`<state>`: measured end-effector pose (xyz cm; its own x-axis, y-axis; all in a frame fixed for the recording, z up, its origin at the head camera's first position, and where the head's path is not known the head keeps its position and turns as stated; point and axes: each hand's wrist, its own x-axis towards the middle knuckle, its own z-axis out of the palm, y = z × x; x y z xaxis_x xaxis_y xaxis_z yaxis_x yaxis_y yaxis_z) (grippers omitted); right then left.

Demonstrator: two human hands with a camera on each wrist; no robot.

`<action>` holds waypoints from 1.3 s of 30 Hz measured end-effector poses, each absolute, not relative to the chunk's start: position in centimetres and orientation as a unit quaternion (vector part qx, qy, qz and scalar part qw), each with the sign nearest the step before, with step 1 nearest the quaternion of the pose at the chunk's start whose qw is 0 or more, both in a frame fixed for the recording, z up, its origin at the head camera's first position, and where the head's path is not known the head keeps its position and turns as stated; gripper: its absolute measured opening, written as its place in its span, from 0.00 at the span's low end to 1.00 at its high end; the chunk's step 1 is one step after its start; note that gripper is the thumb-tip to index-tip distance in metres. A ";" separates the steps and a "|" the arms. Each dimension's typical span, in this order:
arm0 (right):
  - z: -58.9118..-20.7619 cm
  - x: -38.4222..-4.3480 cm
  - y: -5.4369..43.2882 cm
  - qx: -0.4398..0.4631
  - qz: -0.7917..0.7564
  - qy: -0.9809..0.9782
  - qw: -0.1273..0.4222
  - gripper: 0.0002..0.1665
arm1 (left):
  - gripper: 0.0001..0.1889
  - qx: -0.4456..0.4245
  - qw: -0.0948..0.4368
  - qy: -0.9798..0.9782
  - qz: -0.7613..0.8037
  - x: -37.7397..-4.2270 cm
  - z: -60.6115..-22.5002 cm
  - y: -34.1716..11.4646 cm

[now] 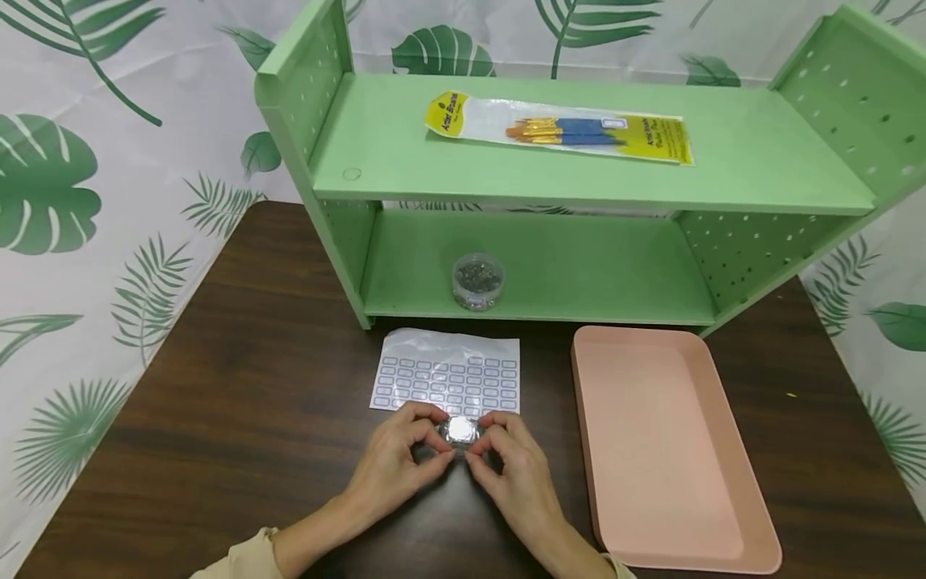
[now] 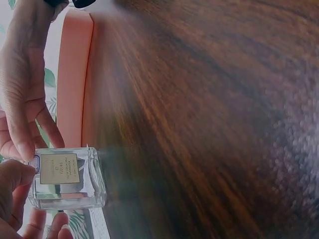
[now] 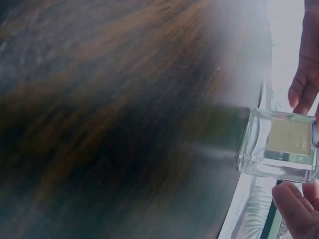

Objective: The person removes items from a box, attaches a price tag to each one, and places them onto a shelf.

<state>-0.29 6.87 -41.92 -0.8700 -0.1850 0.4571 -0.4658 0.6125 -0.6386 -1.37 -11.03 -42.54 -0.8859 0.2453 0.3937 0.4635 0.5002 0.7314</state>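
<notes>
Both hands meet at a small clear glass perfume bottle (image 1: 460, 431) low over the dark table. My left hand (image 1: 391, 450) grips its left side and my right hand (image 1: 517, 458) its right side, fingers curled and thumbs in front. In the left wrist view, the bottle (image 2: 92, 177) shows a pale gold printed label (image 2: 60, 168). A small blue-edged sticker (image 2: 37, 163) lies above that label, with the thumb tips right at it. The right wrist view shows the bottle's base (image 3: 245, 142) close to the table; its top is out of frame there.
A sheet of blue-edged stickers (image 1: 448, 347) lies just beyond the hands. On the right sits a pink tray (image 1: 658, 442). Behind stands a green shelf (image 1: 593, 265) with a round clear tub (image 1: 477, 281) below and a packet of artist brushes (image 1: 560, 129) above.
</notes>
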 end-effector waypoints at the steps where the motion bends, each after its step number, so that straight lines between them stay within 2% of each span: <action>1: -42.0 -0.3 6.9 0.186 0.399 -0.880 0.178 0.21 | 0.10 -0.208 0.121 -0.858 -0.454 -1.4 -42.5 -11.0; 19: -42.5 -0.5 6.6 0.210 0.356 -0.885 0.213 0.22 | 0.12 -0.207 0.130 -0.866 -0.437 -1.4 -42.4 -10.6; 39: -42.4 -1.0 6.7 0.220 0.342 -0.891 0.203 0.26 | 0.12 -0.210 0.130 -0.870 -0.427 -1.6 -42.4 -10.5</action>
